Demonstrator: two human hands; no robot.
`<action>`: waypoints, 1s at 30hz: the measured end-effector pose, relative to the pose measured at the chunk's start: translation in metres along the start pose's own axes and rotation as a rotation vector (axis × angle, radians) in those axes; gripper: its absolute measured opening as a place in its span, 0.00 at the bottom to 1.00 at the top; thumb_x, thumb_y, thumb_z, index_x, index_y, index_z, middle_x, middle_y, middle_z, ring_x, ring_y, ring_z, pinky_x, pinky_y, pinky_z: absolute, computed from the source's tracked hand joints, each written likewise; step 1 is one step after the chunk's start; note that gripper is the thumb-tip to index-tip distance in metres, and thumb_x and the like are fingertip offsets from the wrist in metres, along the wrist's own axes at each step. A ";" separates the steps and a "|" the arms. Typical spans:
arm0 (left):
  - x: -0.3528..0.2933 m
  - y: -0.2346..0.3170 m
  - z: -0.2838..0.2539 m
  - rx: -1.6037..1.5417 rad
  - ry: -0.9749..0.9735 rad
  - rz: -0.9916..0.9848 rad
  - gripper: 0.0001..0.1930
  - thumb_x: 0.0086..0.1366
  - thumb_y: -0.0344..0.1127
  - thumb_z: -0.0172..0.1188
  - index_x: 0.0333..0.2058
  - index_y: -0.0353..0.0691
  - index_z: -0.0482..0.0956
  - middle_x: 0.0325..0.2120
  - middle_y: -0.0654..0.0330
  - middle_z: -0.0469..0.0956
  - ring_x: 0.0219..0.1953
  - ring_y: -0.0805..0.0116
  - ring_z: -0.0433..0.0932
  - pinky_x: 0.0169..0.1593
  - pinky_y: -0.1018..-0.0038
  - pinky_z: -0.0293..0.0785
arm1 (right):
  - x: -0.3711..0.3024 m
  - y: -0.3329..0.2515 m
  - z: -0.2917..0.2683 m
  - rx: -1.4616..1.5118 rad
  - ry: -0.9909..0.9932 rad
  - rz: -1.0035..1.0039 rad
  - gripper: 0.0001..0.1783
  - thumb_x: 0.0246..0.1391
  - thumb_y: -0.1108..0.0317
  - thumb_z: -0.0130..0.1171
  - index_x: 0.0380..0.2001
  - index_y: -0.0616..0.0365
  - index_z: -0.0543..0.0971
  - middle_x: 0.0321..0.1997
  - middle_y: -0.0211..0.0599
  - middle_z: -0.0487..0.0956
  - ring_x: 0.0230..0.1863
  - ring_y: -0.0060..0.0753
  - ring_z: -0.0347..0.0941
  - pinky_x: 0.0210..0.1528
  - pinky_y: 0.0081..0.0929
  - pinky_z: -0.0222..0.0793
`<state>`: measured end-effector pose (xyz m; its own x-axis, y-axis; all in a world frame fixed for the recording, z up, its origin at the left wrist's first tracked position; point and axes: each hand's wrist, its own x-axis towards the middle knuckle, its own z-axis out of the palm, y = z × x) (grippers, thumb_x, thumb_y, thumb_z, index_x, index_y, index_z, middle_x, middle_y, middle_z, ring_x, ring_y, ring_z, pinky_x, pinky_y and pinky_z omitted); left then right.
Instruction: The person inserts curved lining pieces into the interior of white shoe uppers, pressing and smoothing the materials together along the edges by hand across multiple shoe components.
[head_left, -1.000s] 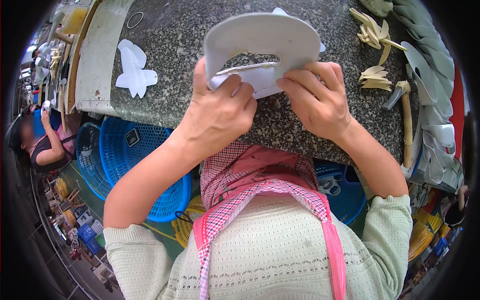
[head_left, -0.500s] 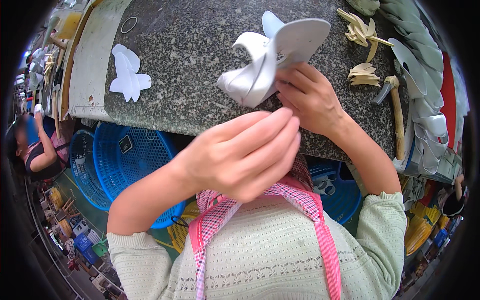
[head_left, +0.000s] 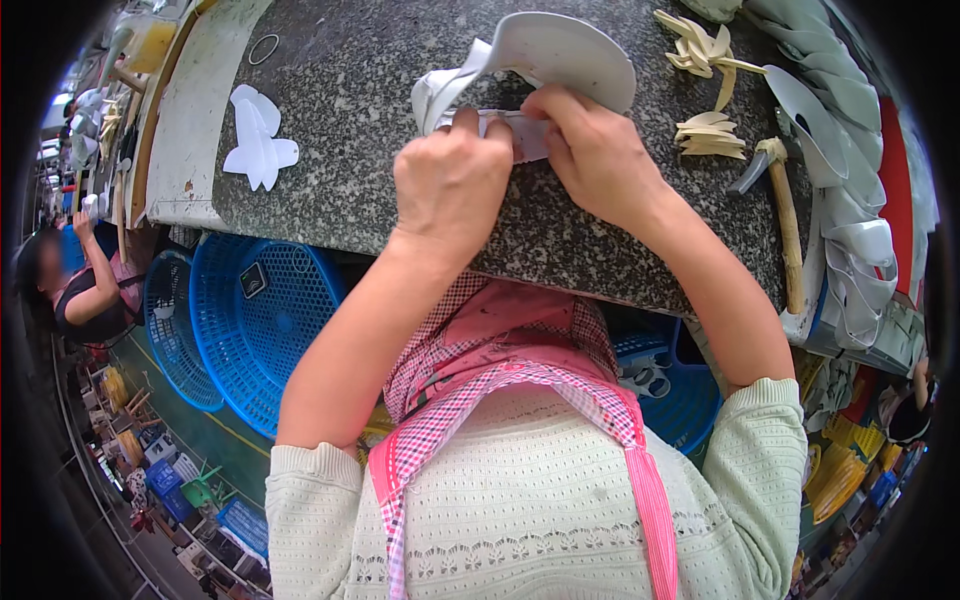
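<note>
A pale white shoe upper (head_left: 565, 50), made of curved, leather-like sheet, is held just over the near part of the speckled stone worktop (head_left: 340, 190). My left hand (head_left: 455, 185) is closed with curled fingers on its lower left edge. On the lower right side, my right hand (head_left: 605, 155) pinches the same edge between thumb and fingers. The wide flap of the upper stands curled above both hands. My fingers hide part of the edge between them.
White cut-out pieces (head_left: 258, 140) lie at left, near a thin ring (head_left: 264, 49). Beige strips (head_left: 708, 135) and a wooden-handled hammer (head_left: 788, 230) lie at right, beside stacked white uppers (head_left: 860, 200). Blue baskets (head_left: 265, 330) stand below the worktop. Another person (head_left: 90, 290) is at far left.
My left hand has moved up and forward from in front of the upper and now grips its lower edge. The upper has been turned and shifted slightly left in my right hand.
</note>
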<state>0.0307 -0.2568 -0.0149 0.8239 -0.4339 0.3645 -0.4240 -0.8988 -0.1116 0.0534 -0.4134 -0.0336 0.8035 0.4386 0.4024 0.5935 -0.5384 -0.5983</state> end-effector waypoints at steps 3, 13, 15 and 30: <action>0.007 -0.002 -0.007 -0.017 -0.079 0.014 0.02 0.45 0.29 0.54 0.20 0.40 0.75 0.19 0.57 0.74 0.19 0.63 0.77 0.21 0.73 0.73 | -0.009 0.003 0.003 -0.050 0.059 -0.109 0.12 0.34 0.80 0.52 0.29 0.61 0.71 0.33 0.44 0.71 0.35 0.47 0.70 0.37 0.36 0.69; 0.002 -0.005 -0.004 0.065 -0.160 0.004 0.05 0.53 0.35 0.54 0.29 0.43 0.73 0.20 0.57 0.75 0.20 0.59 0.77 0.24 0.68 0.73 | -0.012 0.005 0.013 -0.190 0.081 -0.266 0.07 0.32 0.77 0.53 0.23 0.63 0.73 0.31 0.41 0.70 0.37 0.40 0.68 0.35 0.30 0.70; -0.008 -0.011 -0.007 -0.216 -0.065 -0.205 0.05 0.54 0.34 0.54 0.28 0.40 0.72 0.22 0.56 0.77 0.20 0.59 0.76 0.25 0.69 0.72 | -0.013 0.002 0.014 -0.268 0.001 -0.234 0.09 0.32 0.78 0.53 0.24 0.66 0.71 0.34 0.42 0.70 0.39 0.41 0.67 0.40 0.29 0.68; -0.026 -0.021 -0.025 -0.218 -0.047 -0.086 0.10 0.54 0.29 0.50 0.35 0.31 0.71 0.32 0.49 0.76 0.32 0.57 0.76 0.42 0.66 0.66 | -0.015 -0.017 0.030 -0.470 0.050 -0.253 0.19 0.38 0.68 0.51 0.38 0.59 0.74 0.41 0.30 0.69 0.40 0.35 0.63 0.39 0.31 0.62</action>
<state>0.0087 -0.2251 0.0014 0.8750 -0.3630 0.3202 -0.4180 -0.9002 0.1219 0.0303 -0.3896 -0.0504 0.6269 0.5682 0.5331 0.7165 -0.6892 -0.1079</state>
